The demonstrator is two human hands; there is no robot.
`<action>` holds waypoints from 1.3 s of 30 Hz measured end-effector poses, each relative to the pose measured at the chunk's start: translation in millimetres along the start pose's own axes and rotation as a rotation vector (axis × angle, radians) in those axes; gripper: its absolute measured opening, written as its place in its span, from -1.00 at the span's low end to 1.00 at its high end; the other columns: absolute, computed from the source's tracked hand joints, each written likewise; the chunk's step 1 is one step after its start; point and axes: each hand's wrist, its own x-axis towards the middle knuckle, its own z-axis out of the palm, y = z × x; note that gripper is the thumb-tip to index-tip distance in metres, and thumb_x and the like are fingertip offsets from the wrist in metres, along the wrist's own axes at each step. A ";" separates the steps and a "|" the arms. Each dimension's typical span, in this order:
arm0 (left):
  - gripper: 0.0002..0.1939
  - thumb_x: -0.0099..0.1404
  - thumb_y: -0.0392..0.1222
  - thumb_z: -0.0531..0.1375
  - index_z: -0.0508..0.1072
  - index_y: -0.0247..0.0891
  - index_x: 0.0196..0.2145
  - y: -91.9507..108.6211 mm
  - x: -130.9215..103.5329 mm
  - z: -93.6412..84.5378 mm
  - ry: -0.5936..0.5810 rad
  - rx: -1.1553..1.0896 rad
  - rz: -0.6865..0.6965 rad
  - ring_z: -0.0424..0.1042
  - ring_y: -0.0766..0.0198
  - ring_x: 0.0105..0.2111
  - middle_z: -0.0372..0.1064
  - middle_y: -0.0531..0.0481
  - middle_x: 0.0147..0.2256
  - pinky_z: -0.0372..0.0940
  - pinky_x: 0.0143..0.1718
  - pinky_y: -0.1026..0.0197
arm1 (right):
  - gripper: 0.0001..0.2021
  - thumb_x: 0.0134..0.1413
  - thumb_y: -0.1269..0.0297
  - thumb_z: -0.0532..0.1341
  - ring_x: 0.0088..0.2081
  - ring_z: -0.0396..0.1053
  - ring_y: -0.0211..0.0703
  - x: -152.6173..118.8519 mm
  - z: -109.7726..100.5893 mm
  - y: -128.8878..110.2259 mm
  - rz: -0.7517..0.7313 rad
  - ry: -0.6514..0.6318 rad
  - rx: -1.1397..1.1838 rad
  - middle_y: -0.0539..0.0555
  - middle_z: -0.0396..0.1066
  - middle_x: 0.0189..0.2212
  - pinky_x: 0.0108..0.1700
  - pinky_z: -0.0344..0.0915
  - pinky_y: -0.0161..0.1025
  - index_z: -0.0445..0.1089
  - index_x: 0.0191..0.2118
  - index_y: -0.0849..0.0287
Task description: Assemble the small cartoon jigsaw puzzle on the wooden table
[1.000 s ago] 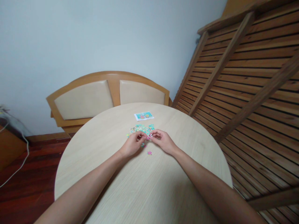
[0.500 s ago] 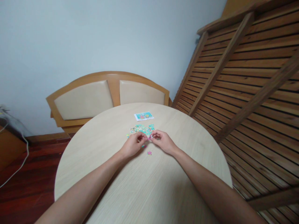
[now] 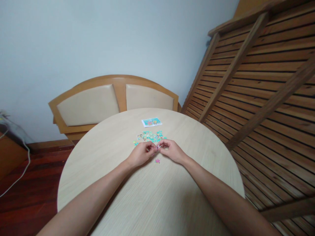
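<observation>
Small pink and white jigsaw puzzle pieces (image 3: 158, 147) are pinched between my two hands, partly covered by the fingertips. My left hand (image 3: 143, 152) closes thumb and fingers on their left side. On the right side my right hand (image 3: 170, 149) does the same, its fingertips almost touching the left ones. A loose pink puzzle piece (image 3: 157, 161) lies on the table just below the hands. Right behind the hands spreads a pile of mostly turquoise puzzle pieces (image 3: 149, 135).
Beyond the pile lies a picture card (image 3: 151, 122) with cartoon figures on turquoise. Everything rests on a round pale wooden table (image 3: 157, 200). A padded headboard (image 3: 88, 101) stands against the wall behind it, and a slatted wooden frame (image 3: 246, 85) leans at the right.
Both hands have come slightly closer together and lower, fingertips nearly meeting around the pieces. The pink piece on the table has not moved.
</observation>
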 end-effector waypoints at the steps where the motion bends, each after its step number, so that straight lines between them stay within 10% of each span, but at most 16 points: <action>1: -0.70 0.35 0.00 0.16 0.52 -0.29 -0.31 0.2 0.2 0.0 0.004 -0.003 0.002 0.40 0.27 -0.43 0.49 -0.02 -0.40 0.26 -0.38 0.28 | -0.86 0.02 0.30 0.26 -0.28 0.45 -0.16 -0.2 -0.2 -0.7 -0.003 -0.004 0.000 0.07 0.54 -0.34 -0.10 0.35 -0.19 0.49 -0.27 0.22; 21: -0.81 0.16 -0.12 0.24 0.53 -0.32 -0.43 -5.1 6.5 -2.8 0.023 -0.212 -0.064 0.41 0.27 -0.43 0.51 -0.06 -0.44 0.26 -0.33 0.24 | -0.77 0.10 0.18 0.31 -0.20 0.47 -0.13 -2.2 0.5 -3.8 -0.046 -0.019 0.007 0.13 0.54 -0.23 -0.05 0.37 -0.14 0.47 -0.17 0.21; 39: -0.70 0.11 -0.05 0.19 0.56 -0.36 -0.41 4.7 -4.5 -31.7 -0.442 0.024 -0.228 0.16 0.38 -0.52 0.30 0.09 -0.55 0.06 -0.45 0.32 | -0.63 0.00 0.31 0.38 -0.19 0.46 -0.15 -11.5 -5.8 -1.8 -0.135 -0.307 -0.221 0.00 0.51 -0.31 0.01 0.29 -0.16 0.41 -0.03 0.16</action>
